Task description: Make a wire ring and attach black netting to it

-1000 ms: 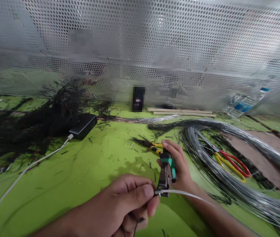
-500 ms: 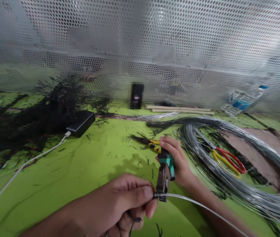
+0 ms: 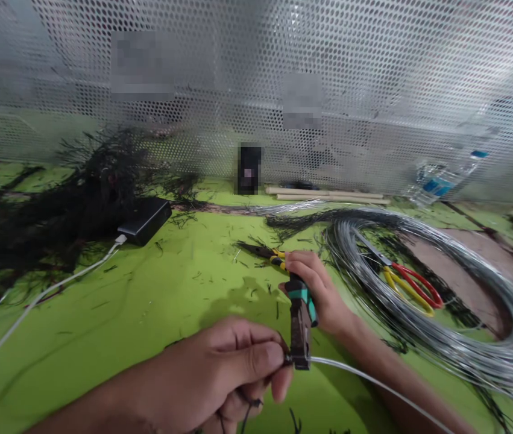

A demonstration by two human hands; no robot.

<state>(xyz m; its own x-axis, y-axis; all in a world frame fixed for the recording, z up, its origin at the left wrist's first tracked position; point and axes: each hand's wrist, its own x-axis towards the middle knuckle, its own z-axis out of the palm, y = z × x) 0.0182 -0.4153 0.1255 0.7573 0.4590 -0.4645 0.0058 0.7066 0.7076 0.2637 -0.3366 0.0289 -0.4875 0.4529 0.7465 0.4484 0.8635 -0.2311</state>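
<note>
My left hand (image 3: 233, 367), fingers pinched together at the lower middle, grips the end of a pale wire (image 3: 351, 367) together with thin black strands (image 3: 247, 410) that dangle below the fingers. My right hand (image 3: 317, 289) is closed around the green-and-black handles of a pair of pliers (image 3: 300, 331). The dark pliers' jaws point down at the wire, just right of my left fingertips, and hide a short length of it. From the jaws the wire runs off to the lower right. Beyond my right fingers lie yellow-and-black long-nose pliers (image 3: 258, 248).
A large coil of silvery wire (image 3: 419, 349) lies at right, with red-and-yellow-handled pliers (image 3: 419, 286) inside it. At left are a black fibre heap (image 3: 79, 187) and a black box (image 3: 145, 220) with a white cable (image 3: 52, 295). A bottle (image 3: 441, 181) leans on the perforated metal panel (image 3: 220, 90).
The pliers have turned slightly more upright, and their jaws now cover wire that showed across them before. My left hand keeps its pinch. The whole view has shifted a little.
</note>
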